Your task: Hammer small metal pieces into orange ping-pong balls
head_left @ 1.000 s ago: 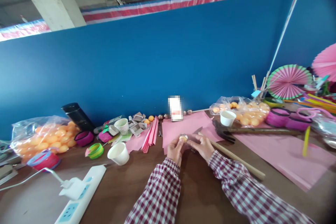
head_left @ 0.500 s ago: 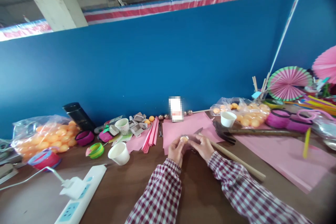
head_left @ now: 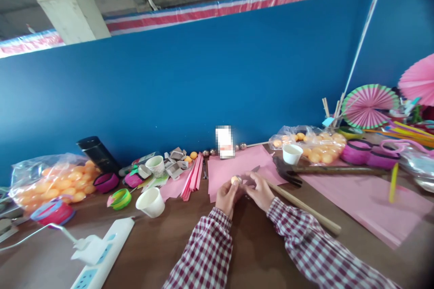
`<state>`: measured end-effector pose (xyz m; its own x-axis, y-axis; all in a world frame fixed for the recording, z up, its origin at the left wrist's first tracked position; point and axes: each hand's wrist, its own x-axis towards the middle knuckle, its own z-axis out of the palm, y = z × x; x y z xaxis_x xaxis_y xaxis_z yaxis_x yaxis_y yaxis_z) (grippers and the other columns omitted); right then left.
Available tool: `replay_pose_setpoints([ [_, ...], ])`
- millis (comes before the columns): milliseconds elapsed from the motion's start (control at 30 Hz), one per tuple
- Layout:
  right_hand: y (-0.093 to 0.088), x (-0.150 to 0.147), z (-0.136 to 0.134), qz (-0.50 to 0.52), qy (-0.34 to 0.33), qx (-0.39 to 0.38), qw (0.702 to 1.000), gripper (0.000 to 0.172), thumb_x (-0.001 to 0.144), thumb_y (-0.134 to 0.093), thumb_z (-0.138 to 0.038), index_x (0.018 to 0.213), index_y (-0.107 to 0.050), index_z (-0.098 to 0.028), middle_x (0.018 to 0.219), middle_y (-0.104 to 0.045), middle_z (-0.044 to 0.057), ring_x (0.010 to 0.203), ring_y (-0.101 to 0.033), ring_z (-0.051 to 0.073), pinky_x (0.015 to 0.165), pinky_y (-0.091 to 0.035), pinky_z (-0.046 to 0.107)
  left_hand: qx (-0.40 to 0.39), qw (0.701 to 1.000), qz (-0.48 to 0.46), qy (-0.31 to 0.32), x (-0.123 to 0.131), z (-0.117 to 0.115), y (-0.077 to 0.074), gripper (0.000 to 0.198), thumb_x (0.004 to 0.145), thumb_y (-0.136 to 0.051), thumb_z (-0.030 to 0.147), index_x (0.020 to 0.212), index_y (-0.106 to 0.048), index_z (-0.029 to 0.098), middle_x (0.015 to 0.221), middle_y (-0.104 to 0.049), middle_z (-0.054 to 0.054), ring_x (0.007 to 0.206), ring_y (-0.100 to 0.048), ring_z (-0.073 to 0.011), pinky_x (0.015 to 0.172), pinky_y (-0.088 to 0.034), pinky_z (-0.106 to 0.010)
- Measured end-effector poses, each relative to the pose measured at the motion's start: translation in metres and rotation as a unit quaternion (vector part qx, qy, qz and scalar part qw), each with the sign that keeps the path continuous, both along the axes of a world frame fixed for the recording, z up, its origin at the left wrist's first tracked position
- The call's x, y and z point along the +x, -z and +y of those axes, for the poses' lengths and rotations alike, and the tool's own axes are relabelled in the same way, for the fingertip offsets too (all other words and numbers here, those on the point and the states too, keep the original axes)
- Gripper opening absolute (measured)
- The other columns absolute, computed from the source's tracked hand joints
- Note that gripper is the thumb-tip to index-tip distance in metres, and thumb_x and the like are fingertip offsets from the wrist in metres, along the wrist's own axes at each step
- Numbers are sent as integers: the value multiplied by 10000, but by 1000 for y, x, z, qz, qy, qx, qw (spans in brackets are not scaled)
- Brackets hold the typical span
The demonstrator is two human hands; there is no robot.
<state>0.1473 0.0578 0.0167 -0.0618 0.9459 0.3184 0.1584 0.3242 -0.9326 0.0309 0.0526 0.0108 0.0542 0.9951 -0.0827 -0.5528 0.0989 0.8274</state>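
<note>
My left hand point(head_left: 226, 195) is closed on a small ball point(head_left: 234, 180), which shows pale orange on one side and a shiny, silvery patch on the other. Just right of it, my right hand point(head_left: 260, 191) has its thumb and index finger parted beside the ball; whether a fingertip touches it is unclear. Under and behind both hands lies a pink sheet point(head_left: 219, 176). A grey pointed piece point(head_left: 255, 169) shows past my right fingers, and a wooden stick point(head_left: 307, 208) runs from that hand toward the lower right.
A hammer point(head_left: 339, 170) lies right, beside a white paper cup point(head_left: 292, 154) and a bag of orange balls point(head_left: 320, 156). Left are another white cup point(head_left: 151, 202), pink strips point(head_left: 192, 178), a power strip point(head_left: 106, 248) and a larger ball bag point(head_left: 64, 180). Silvery balls point(head_left: 205, 153) line the wall.
My right fingers have drawn slightly away from the ball, showing more of its silvery side. My left hand keeps its hold. The whole view has shifted slightly.
</note>
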Motion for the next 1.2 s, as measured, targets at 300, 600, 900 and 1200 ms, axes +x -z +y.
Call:
replay_pose_setpoints([
  [300,1,-1,-2,-43,-6,19,999,349,685,-554,-302,1014,-571,-186,892,-613,52,650,-549,112,585,-478,248,19,1000,9,-8,-1,-1,0,365,581,-690,294,876,-619,91,760,-645,-76,659,-605,-141,666,-489,-274],
  [600,7,0,0,-56,1,36,998,371,684,-573,-292,1038,-542,-188,913,-600,44,708,-545,118,624,-467,251,29,999,35,17,-2,-6,-6,379,616,-660,331,914,-611,101,839,-654,-99,708,-613,-168,668,-486,-289],
  [900,2,-1,-4,-91,17,74,993,294,687,-534,-203,981,-550,-194,894,-578,38,681,-530,109,583,-459,235,69,996,49,22,-1,-4,2,394,634,-652,287,984,-591,118,893,-650,-98,806,-603,-180,758,-463,-301],
  [1200,2,-1,-3,-92,22,80,992,290,683,-530,-186,973,-537,-198,904,-557,34,663,-516,102,561,-455,229,50,998,47,11,-2,-4,1,446,606,-672,310,1003,-581,130,919,-643,-104,793,-606,-189,704,-489,-307],
])
